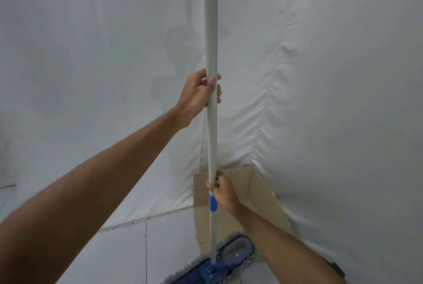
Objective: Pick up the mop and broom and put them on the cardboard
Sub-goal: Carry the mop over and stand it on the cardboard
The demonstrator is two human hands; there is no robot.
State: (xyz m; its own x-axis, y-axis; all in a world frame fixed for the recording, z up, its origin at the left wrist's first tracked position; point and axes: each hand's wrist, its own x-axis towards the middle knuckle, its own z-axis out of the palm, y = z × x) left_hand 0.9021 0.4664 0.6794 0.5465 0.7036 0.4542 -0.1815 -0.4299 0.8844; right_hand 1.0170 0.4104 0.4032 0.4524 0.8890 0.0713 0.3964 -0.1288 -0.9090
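Note:
The mop stands upright in front of me, its long grey pole (212, 31) running up out of the frame. My left hand (198, 95) is wrapped around the pole at mid height. My right hand (223, 188) grips it lower down, just above a blue collar (212, 202). The flat blue mop head (219, 260) with a grey fringe rests at the bottom, its right part lying on the brown cardboard (258, 194), its left part over the floor tiles. No broom is in view.
White cloth sheets (332, 100) hang as walls all around and meet in a corner behind the cardboard. Pale floor tiles (137, 256) stretch to the lower left. A small dark object (337, 268) lies at the cloth's foot on the right.

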